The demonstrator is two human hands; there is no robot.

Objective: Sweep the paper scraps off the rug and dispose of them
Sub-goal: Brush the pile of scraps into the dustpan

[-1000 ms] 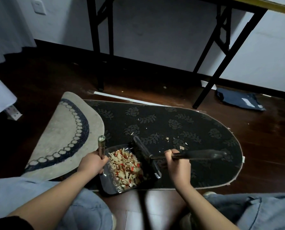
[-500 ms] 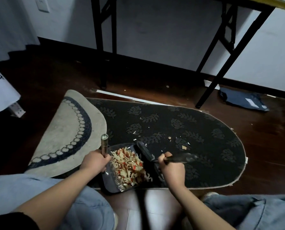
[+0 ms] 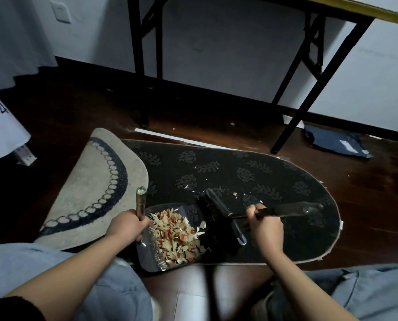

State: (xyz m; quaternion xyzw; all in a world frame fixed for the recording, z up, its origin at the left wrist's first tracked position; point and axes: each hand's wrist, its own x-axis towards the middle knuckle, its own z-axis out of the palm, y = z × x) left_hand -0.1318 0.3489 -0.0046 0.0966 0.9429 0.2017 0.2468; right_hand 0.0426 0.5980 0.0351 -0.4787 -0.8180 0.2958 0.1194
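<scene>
A dark oval rug with a leaf pattern lies on the wooden floor, its left end folded over to show the pale underside. My left hand grips the upright handle of a dark dustpan resting on the rug's near edge, heaped with cream and red paper scraps. My right hand holds the handle of a black brush, whose head stands at the dustpan's mouth. A few small scraps remain scattered on the rug just beyond the brush.
Black folding table legs stand behind the rug by the white wall. A dark blue bag lies on the floor at right. A white strip lies along the rug's far edge. My knees in blue trousers flank the dustpan.
The brush head swept back and forth at the dustpan's mouth, and my right hand shifted along the handle. The dustpan and my left hand stayed in place.
</scene>
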